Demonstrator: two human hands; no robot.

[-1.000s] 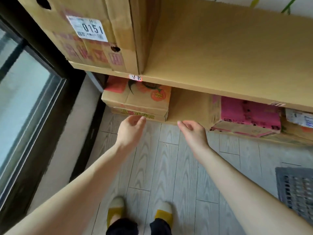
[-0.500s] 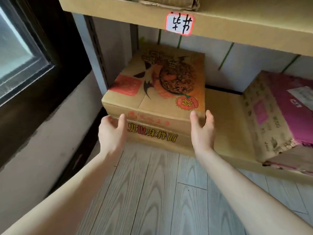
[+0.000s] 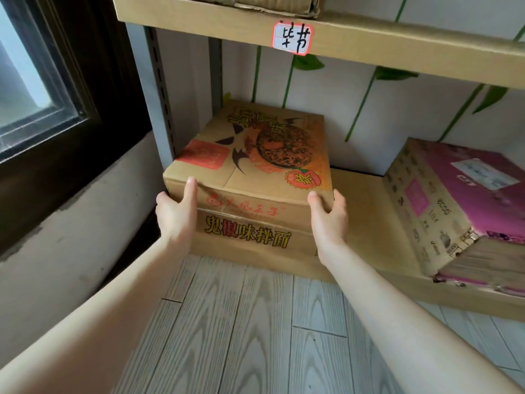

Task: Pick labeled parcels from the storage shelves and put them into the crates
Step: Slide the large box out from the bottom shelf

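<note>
Matt cardboard box (image 3: 250,172), prob. taped; wood-grain floor (image 3: 255,322).

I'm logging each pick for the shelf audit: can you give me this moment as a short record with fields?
parcel: printed noodle carton, bottom shelf
left hand: on carton's front left corner
right hand: on carton's front right corner
lifted: cannot tell
neighbour: pink box, to the right, apart
shelf tag: handwritten label, shelf above
</note>
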